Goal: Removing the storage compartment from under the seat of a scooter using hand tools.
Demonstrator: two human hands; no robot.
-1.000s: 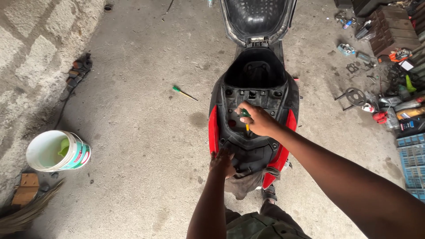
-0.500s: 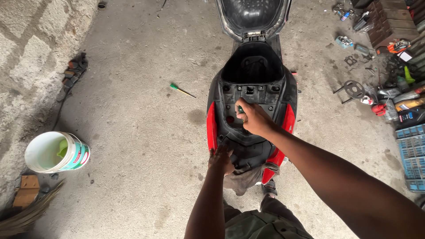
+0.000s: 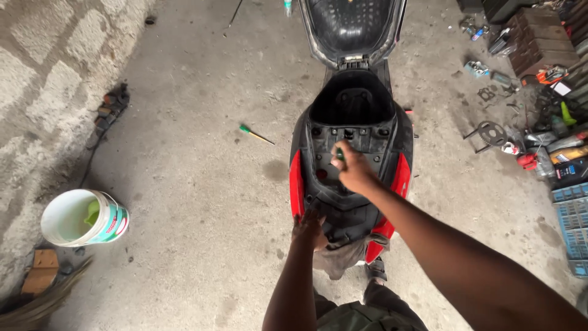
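Note:
A red and black scooter point(image 3: 404, 178) stands in front of me, seen from its rear. Its seat point(image 3: 352, 24) is lifted, showing the black storage tub point(image 3: 352, 101). My right hand point(image 3: 356, 171) is closed on a green-handled screwdriver point(image 3: 339, 153), held against the black rear panel just behind the tub. My left hand point(image 3: 309, 228) rests on the lower left edge of the rear bodywork, fingers curled over it. A grey rag point(image 3: 340, 257) hangs below the tail.
A second green-handled screwdriver point(image 3: 254, 133) lies on the concrete floor left of the scooter. A white bucket point(image 3: 82, 217) stands at the left by a block wall. Tools, a sprocket point(image 3: 490, 132), bottles and crates point(image 3: 572, 214) litter the right side.
My right hand with the screwdriver has moved a little forward along the rear panel toward the storage tub. My view has tilted, bringing the scooter lower in the picture. The left hand stays on the bodywork.

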